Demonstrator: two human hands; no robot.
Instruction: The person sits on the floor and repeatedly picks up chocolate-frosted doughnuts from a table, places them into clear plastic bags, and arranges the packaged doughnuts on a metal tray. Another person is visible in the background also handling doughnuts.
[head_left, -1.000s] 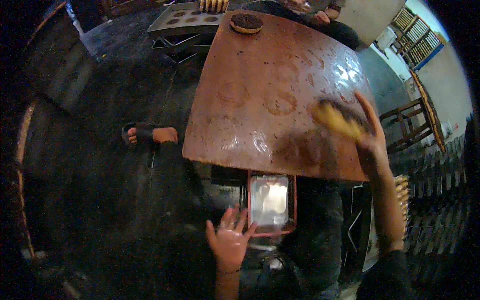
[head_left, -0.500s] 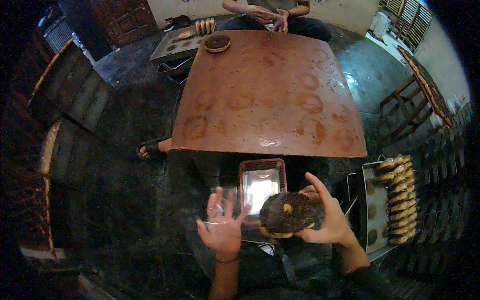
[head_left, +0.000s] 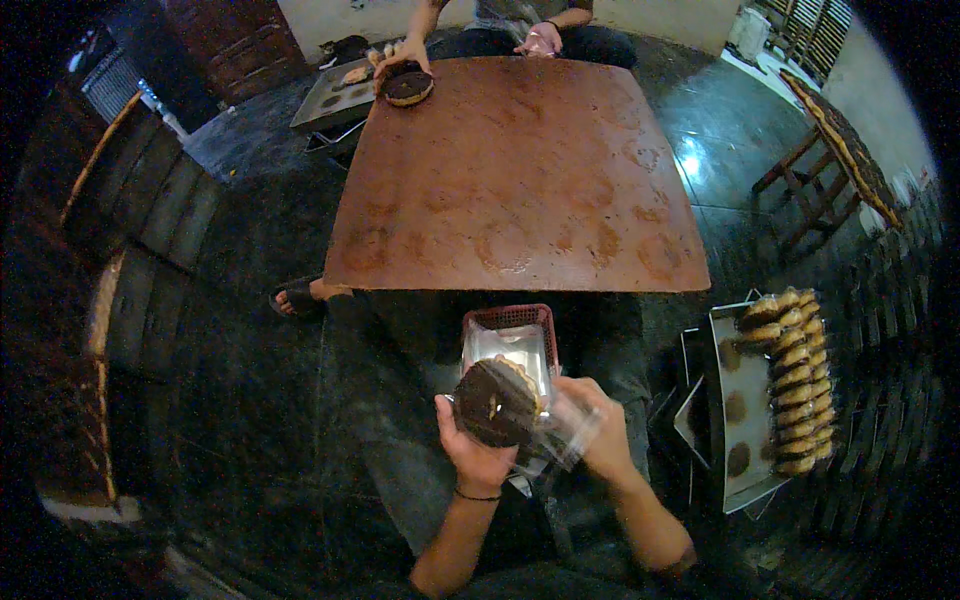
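Note:
A round bread point(head_left: 490, 408) with a dark chocolate-like topping and a pale crimped edge is tilted in my left hand point(head_left: 473, 458). My left thumb lies along its left edge, while the other fingers are hidden beneath it. Clear plastic bag film point(head_left: 572, 428) reaches from the bread to my right hand point(head_left: 605, 430), whose closed fingers grip it. How far the bread sits inside the bag is hard to make out. Just beyond my hands is a red plastic basket point(head_left: 549, 335) with clear plastic sheets in it.
A brown table point(head_left: 520, 180) lies ahead. At its far left corner a co-worker's hand point(head_left: 408, 58) grasps another dark-topped bread point(head_left: 408, 88). A metal tray point(head_left: 738, 435) of wrapped breads point(head_left: 800, 385) stands at my right. Another tray point(head_left: 325, 103) is at far left, a wooden stool point(head_left: 815, 180) at right.
The bread has passed from my right hand to my left, moving leftward. My right hand now grips the plastic film. The co-worker's hand has reached the bread on the table.

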